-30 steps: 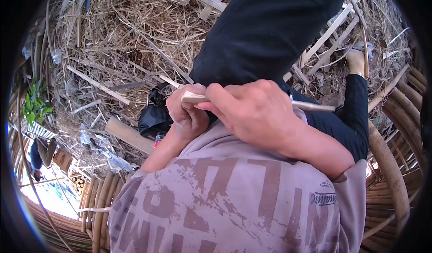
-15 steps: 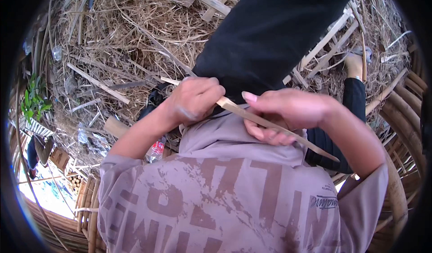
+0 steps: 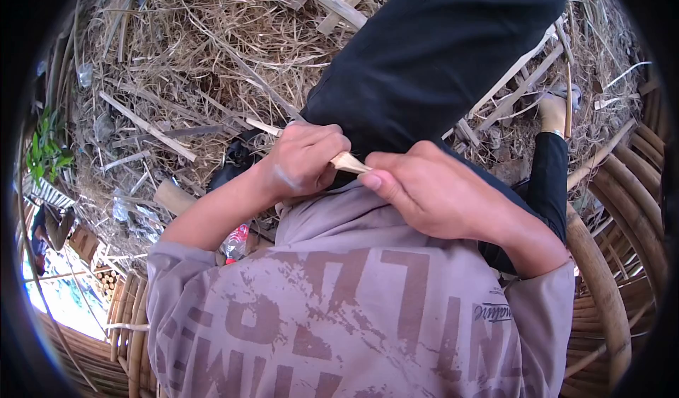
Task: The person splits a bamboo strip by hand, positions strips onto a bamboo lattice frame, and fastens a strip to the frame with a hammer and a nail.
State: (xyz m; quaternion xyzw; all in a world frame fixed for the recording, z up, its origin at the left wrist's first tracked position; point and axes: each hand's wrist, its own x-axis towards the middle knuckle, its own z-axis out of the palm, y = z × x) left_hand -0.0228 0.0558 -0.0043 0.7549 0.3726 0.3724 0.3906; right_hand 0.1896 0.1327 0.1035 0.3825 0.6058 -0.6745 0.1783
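My left hand [image 3: 305, 159] is closed in a fist above my lap. A short pale piece of a bamboo strip [image 3: 349, 162] shows between it and my right hand. My right hand [image 3: 431, 189] is closed round the strip, its thumb pressed along the near side and the back of the hand facing up. The rest of the strip is hidden by the right hand. A thin greyish strip [image 3: 265, 87] runs up and left from beside my left fist; whether that fist holds it, I cannot tell.
Dry shavings [image 3: 212, 37] and split bamboo pieces [image 3: 148, 125] cover the ground. My dark-trousered leg [image 3: 403, 65] stretches ahead. A bottle with a red label [image 3: 237, 242] lies by my left elbow. Curved bamboo poles [image 3: 601, 292] stand at right, a green plant [image 3: 49, 147] at left.
My right hand has turned over and closed on the strip, moving left towards my left fist. The strip's long right end, seen before, is now hidden. My left hand has hardly moved.
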